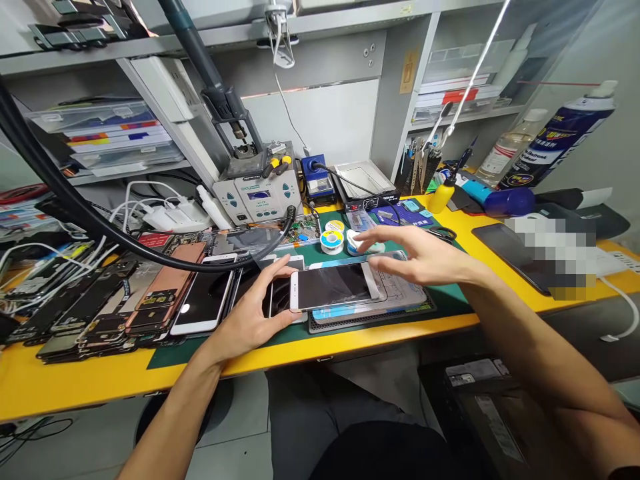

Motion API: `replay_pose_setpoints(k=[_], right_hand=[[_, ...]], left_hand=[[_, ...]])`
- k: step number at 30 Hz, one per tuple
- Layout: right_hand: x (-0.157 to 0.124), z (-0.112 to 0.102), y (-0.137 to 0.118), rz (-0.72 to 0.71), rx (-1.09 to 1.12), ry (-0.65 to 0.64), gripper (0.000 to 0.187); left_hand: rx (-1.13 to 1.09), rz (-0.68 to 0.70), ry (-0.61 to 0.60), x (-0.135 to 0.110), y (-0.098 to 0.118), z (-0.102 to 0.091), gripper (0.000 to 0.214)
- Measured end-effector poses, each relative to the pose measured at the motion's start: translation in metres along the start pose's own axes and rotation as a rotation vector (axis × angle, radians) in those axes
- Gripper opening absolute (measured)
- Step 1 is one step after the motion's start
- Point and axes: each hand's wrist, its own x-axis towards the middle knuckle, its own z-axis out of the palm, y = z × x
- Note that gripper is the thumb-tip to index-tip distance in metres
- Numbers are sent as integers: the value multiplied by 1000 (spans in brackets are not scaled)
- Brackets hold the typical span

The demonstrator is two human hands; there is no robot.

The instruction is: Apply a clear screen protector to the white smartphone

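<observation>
A white-framed smartphone with a dark screen lies lengthwise over a grey work mat. My left hand grips its left end, thumb along the near edge and fingers at the far side. My right hand hovers around the phone's right end, fingers apart, holding nothing that I can see. Close to its fingertips stands a round white-lidded tub, partly covered by the hand. A solder spool sits just left of that tub. Another white phone rests left of my left hand.
Stacked phone parts crowd the left side. Behind are a soldering station and a small heating plate. A thick black hose arches across the left. At right lie a dark phone and a spray can.
</observation>
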Motion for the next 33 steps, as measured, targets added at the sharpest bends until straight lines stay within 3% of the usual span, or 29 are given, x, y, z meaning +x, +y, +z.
replay_pose_setpoints(k=[2, 5, 11, 24, 33], right_hand=[[21, -1, -14, 16, 10, -16, 36], [59, 7, -28, 36, 127, -162, 32], [109, 36, -35, 206, 441, -410, 25], [114, 39, -23, 246, 586, -502, 26], [135, 38, -30, 437, 640, -606, 28]], left_hand=[[-12, 24, 14, 0, -1, 1, 86], [-36, 53, 30, -1, -4, 3, 86], [-64, 53, 44, -1, -9, 6, 93], [-64, 46, 42, -2, -6, 6, 89], [-74, 71, 46, 0, -11, 7, 90]])
